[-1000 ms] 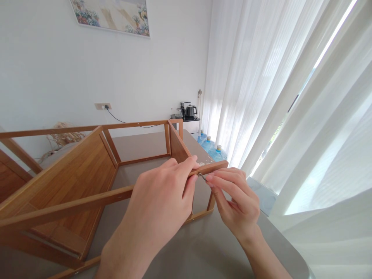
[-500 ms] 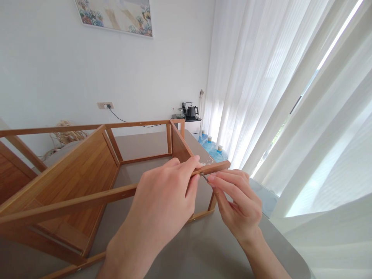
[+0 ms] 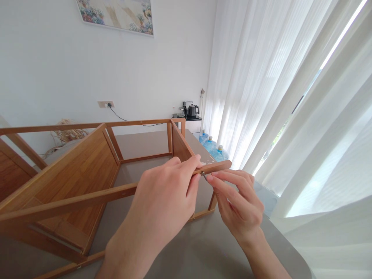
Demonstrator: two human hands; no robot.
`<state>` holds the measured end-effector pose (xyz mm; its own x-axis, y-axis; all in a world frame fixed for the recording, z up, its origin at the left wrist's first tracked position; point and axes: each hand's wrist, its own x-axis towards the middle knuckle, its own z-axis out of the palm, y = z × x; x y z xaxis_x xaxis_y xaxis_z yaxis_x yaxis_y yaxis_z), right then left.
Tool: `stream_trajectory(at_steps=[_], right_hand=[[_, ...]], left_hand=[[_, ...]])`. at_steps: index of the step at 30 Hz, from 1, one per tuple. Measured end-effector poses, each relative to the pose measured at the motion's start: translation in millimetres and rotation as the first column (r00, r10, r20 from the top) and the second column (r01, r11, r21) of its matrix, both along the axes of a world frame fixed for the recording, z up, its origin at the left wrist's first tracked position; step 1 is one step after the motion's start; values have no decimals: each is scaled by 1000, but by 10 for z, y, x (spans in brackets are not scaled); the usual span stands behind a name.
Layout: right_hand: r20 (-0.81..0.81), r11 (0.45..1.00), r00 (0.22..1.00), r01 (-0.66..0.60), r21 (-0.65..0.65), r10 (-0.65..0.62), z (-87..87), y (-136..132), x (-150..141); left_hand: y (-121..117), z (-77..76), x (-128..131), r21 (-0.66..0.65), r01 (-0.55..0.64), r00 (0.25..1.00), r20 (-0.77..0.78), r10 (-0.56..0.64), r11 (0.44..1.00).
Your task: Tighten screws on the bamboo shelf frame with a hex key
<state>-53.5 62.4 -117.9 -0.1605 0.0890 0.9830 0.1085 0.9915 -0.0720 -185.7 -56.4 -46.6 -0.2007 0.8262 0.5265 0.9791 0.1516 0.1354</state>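
Note:
A brown wooden shelf frame [image 3: 72, 201] lies on its side across the grey table, with several slatted boards between its rails. My left hand [image 3: 165, 197] grips the near rail close to its right end, thumb and fingers around the wood. Between the fingertips of my right hand [image 3: 238, 201] is a small, thin metal Allen key [image 3: 204, 177]. The key's tip meets a fastener in the rail's side, just right of my left thumb. My right fingers cover most of the key's far part.
The grey table [image 3: 232, 248] has a rounded right corner. Beyond it stand several blue water jugs [image 3: 217, 153] and a small cabinet with a black kettle [image 3: 192, 111]. White curtains [image 3: 290, 135] hang on the right. Dried stalks [image 3: 68, 133] lie at the back left.
My right hand has shifted very slightly right while turned about the Allen key. My left hand keeps its grip on the rail. The whole view has moved a little.

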Motion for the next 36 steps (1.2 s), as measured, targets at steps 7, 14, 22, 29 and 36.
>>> stream_trajectory(at_steps=[7,14,22,29,36], right_hand=[[-42,990,999,-13,-144,7,-62,-93,0],[-64,796,970,-230,-561,235,-105,-221,-69],[-80,728,965,-242,-642,250,-25,-243,-70],[-11,789,969,-208,-578,247,-35,-283,-57],[-32,949,986,-168,-266,166,-45,-148,-47]], left_hand=[[2,-4,-2,5,-3,1000,6,3,1000],[8,1,3,-9,-14,1000,9,14,1000],[-4,9,13,-19,-30,1000,0,30,999],[6,21,10,-28,-23,1000,0,23,999],[-4,20,3,-22,-15,1000,12,15,1000]])
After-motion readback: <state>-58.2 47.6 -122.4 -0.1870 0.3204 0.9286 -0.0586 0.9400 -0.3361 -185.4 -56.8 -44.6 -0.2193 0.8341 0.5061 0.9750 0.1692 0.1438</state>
